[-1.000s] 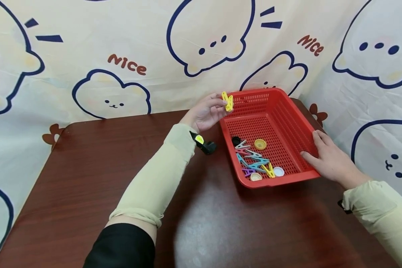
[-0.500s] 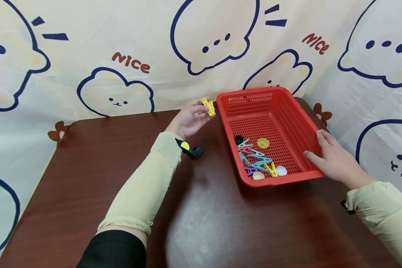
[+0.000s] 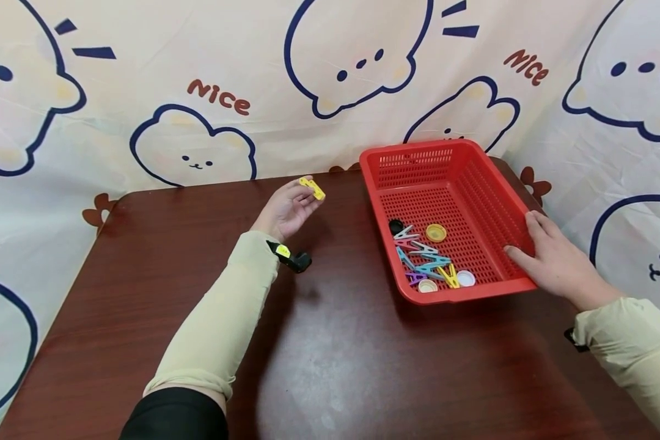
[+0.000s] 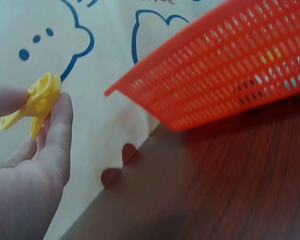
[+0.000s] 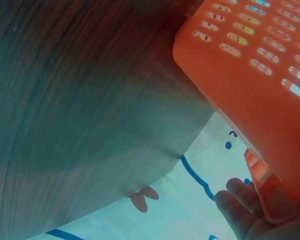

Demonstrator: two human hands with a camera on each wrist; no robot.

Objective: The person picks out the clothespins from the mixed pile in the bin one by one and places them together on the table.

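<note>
My left hand [image 3: 286, 212] pinches a yellow clothespin [image 3: 312, 188] between thumb and fingers, above the table and left of the red basket. In the left wrist view, the same clothespin [image 4: 44, 97] has its two handle ends pointing down. My right hand [image 3: 565, 264] grips the right rim of the red plastic basket [image 3: 486, 198], thumb inside and fingers over the outer edge. Inside, along the basket's left and near side, lie several clothespins [image 3: 431, 263] in blue, white, pink, purple and yellow. Among them are a black cap [image 3: 396, 227], a yellow cap [image 3: 436, 232] and a white cap [image 3: 465, 278].
The dark brown wooden table [image 3: 330, 354] spreads below both arms. A printed cloth [image 3: 198, 49] with cartoon animals hangs behind its far edge and along the right side. A cream-coloured cap [image 3: 428, 286] lies in the basket's near left corner.
My left hand has moved left and slightly down, away from the basket's far left rim, carrying the yellow clothespin. My right hand stays on the basket; the head view has shifted slightly.
</note>
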